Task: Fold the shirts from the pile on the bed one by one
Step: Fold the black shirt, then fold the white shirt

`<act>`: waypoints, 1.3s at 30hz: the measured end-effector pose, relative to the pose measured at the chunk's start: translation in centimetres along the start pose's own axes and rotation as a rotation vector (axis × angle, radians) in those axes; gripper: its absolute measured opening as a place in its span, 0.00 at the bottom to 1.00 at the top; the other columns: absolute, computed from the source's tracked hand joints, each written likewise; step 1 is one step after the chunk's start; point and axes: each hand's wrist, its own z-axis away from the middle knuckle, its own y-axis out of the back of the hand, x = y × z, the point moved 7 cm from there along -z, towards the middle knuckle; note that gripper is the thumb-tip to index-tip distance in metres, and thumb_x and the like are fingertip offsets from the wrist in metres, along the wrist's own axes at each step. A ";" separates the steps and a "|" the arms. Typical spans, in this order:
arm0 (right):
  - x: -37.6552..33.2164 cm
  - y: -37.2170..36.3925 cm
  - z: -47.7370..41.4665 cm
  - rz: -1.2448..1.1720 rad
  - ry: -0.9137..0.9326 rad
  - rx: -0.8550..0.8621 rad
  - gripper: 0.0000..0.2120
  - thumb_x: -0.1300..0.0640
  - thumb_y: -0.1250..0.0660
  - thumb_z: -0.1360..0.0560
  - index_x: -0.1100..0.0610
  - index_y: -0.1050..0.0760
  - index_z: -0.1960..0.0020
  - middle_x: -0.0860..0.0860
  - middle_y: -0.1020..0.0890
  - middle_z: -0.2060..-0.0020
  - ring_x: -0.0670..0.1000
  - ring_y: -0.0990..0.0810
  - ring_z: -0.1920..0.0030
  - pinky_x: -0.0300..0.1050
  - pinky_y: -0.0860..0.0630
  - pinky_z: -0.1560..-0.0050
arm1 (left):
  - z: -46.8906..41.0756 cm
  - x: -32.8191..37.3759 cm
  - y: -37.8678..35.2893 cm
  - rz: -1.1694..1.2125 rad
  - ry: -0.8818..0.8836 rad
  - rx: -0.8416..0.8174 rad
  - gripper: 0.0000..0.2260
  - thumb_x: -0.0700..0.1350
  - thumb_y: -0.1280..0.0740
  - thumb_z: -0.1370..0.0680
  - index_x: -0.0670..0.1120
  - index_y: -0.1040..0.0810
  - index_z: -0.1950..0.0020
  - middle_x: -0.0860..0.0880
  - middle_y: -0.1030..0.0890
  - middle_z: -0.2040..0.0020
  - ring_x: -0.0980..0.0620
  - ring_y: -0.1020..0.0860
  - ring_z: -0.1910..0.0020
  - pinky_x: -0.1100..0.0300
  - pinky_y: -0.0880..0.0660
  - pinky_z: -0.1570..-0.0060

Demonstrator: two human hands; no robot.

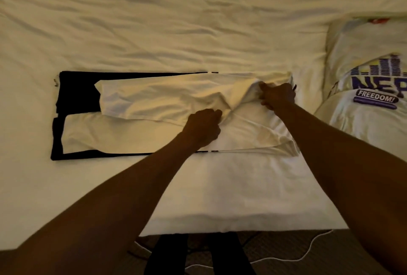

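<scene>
Wrinkled cream bedsheet [154, 21] is spread around the flat black board [77, 89]. On the board a soft white shirt [154, 98] is laid, partly folded lengthwise. Its bunched cloth is pinched by the left grip [203, 125] and by the right grip [277, 98]. Right of the board, a pile of printed shirts [363, 109] is heaped.

The white shirt [372, 103] on the pile at the right carries print — big purple letters "NEP", cut off by the picture's edge, and below them "FREEDOM!" in white on a purple badge. Nothing else is readable.
</scene>
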 end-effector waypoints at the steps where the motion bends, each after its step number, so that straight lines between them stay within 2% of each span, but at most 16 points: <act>1: -0.2 -0.2 0.0 0.011 0.018 -0.048 0.21 0.42 0.29 0.28 0.61 0.21 0.53 0.56 0.14 0.62 0.54 0.15 0.58 0.50 0.18 0.55 | 0.3 -0.1 0.1 0.014 0.005 0.013 0.13 0.48 0.36 0.21 0.44 0.28 0.40 0.43 0.23 0.44 0.40 0.24 0.46 0.53 0.33 0.56; 2: -0.5 -0.5 0.1 0.056 0.050 -0.093 0.18 0.48 0.31 0.26 0.63 0.20 0.47 0.58 0.15 0.54 0.56 0.16 0.53 0.48 0.20 0.56 | 0.6 -0.3 0.4 0.024 0.005 0.029 0.11 0.49 0.35 0.22 0.45 0.28 0.43 0.43 0.23 0.46 0.40 0.24 0.48 0.54 0.35 0.57; 4: -1.0 -0.2 -0.1 0.171 0.116 -0.033 0.16 0.55 0.34 0.23 0.65 0.21 0.41 0.61 0.18 0.43 0.59 0.20 0.42 0.47 0.23 0.47 | 1.1 -0.5 1.0 -0.002 -0.003 0.051 0.09 0.50 0.34 0.24 0.47 0.30 0.50 0.45 0.22 0.52 0.42 0.23 0.52 0.55 0.36 0.59; 6: -1.2 0.2 0.3 0.165 0.153 0.055 0.16 0.53 0.34 0.21 0.64 0.22 0.40 0.60 0.19 0.41 0.59 0.23 0.38 0.46 0.28 0.40 | 1.7 -0.9 1.4 -0.045 0.005 0.045 0.10 0.52 0.35 0.25 0.49 0.33 0.55 0.48 0.25 0.58 0.43 0.24 0.56 0.56 0.35 0.59; 10: -1.3 -0.4 1.1 0.016 0.223 0.068 0.13 0.54 0.37 0.20 0.62 0.26 0.41 0.59 0.19 0.43 0.59 0.22 0.41 0.47 0.30 0.41 | 1.8 -1.6 0.9 -0.029 0.025 -0.055 0.11 0.53 0.34 0.27 0.51 0.34 0.60 0.53 0.30 0.64 0.46 0.28 0.61 0.56 0.35 0.60; 13: -1.6 0.1 2.2 0.046 0.464 0.066 0.14 0.56 0.38 0.21 0.61 0.26 0.39 0.61 0.21 0.46 0.61 0.22 0.45 0.51 0.29 0.41 | 1.4 -0.8 0.5 -0.018 -0.019 -0.145 0.11 0.58 0.33 0.27 0.51 0.29 0.58 0.54 0.26 0.60 0.48 0.26 0.58 0.57 0.36 0.59; 15: -1.5 0.0 2.3 0.203 0.606 0.013 0.15 0.52 0.35 0.21 0.57 0.24 0.38 0.61 0.24 0.44 0.61 0.23 0.45 0.49 0.32 0.39 | 0.3 -0.2 1.9 0.030 -0.040 0.005 0.10 0.58 0.34 0.24 0.52 0.26 0.54 0.53 0.24 0.58 0.49 0.25 0.57 0.57 0.34 0.58; 18: -1.2 0.4 1.7 0.409 0.670 -0.047 0.19 0.42 0.32 0.24 0.51 0.23 0.39 0.58 0.28 0.42 0.58 0.26 0.40 0.52 0.28 0.41 | -2.2 -0.3 4.1 0.088 -0.016 0.317 0.09 0.49 0.36 0.21 0.49 0.25 0.42 0.48 0.24 0.48 0.45 0.25 0.48 0.53 0.28 0.56; 22: -1.3 2.8 0.2 0.497 0.643 0.012 0.19 0.47 0.28 0.26 0.54 0.26 0.39 0.58 0.31 0.39 0.60 0.30 0.37 0.55 0.30 0.41 | -6.4 -1.4 3.8 -0.039 0.070 0.314 0.18 0.49 0.37 0.19 0.49 0.28 0.29 0.44 0.30 0.32 0.39 0.30 0.36 0.44 0.26 0.50; 24: -0.9 3.7 -0.5 0.525 0.591 0.004 0.19 0.48 0.27 0.27 0.53 0.26 0.40 0.58 0.32 0.39 0.60 0.31 0.36 0.55 0.30 0.40 | -7.9 -1.6 3.9 -0.062 0.094 0.294 0.18 0.50 0.36 0.19 0.49 0.28 0.30 0.44 0.29 0.33 0.38 0.30 0.37 0.44 0.27 0.49; 27: -0.3 4.0 -1.1 0.569 0.557 -0.092 0.16 0.47 0.28 0.26 0.52 0.25 0.42 0.57 0.31 0.39 0.60 0.31 0.36 0.55 0.30 0.39 | -9.0 -1.6 4.6 -0.079 0.150 0.287 0.13 0.50 0.35 0.20 0.49 0.23 0.38 0.43 0.27 0.39 0.40 0.28 0.40 0.46 0.28 0.47; 30: -0.3 4.4 -1.4 0.559 0.562 -0.093 0.12 0.48 0.30 0.25 0.53 0.23 0.44 0.57 0.30 0.41 0.59 0.31 0.37 0.54 0.31 0.41 | -9.4 -2.5 5.1 0.083 0.264 0.346 0.08 0.49 0.32 0.21 0.48 0.21 0.45 0.44 0.27 0.43 0.40 0.26 0.44 0.47 0.26 0.48; 32: -0.4 4.7 -1.6 0.555 0.588 -0.060 0.11 0.49 0.31 0.23 0.54 0.22 0.45 0.57 0.29 0.41 0.59 0.30 0.38 0.53 0.30 0.43 | -9.2 -3.0 4.9 0.151 0.348 0.361 0.07 0.47 0.32 0.22 0.47 0.21 0.46 0.44 0.27 0.43 0.40 0.25 0.45 0.46 0.26 0.48; 34: -0.5 5.0 -1.8 0.527 0.603 -0.033 0.11 0.49 0.33 0.22 0.55 0.23 0.45 0.57 0.29 0.41 0.59 0.29 0.39 0.54 0.30 0.44 | -8.8 -2.6 4.8 0.042 0.376 0.382 0.09 0.44 0.33 0.23 0.47 0.23 0.43 0.43 0.29 0.41 0.40 0.26 0.44 0.47 0.28 0.51; 37: -0.2 5.2 -1.9 0.518 0.618 -0.026 0.10 0.53 0.34 0.21 0.57 0.24 0.44 0.58 0.29 0.40 0.60 0.29 0.39 0.56 0.29 0.45 | -8.2 0.3 5.2 -0.119 0.222 0.524 0.19 0.38 0.34 0.29 0.48 0.27 0.38 0.43 0.29 0.37 0.40 0.27 0.43 0.49 0.33 0.54; 39: -0.5 5.6 -1.5 0.502 0.681 0.075 0.09 0.57 0.36 0.21 0.59 0.25 0.43 0.59 0.28 0.41 0.62 0.28 0.41 0.58 0.28 0.48 | -8.0 2.9 5.1 -0.150 0.061 0.613 0.18 0.41 0.33 0.29 0.48 0.26 0.39 0.43 0.27 0.40 0.41 0.27 0.46 0.50 0.33 0.55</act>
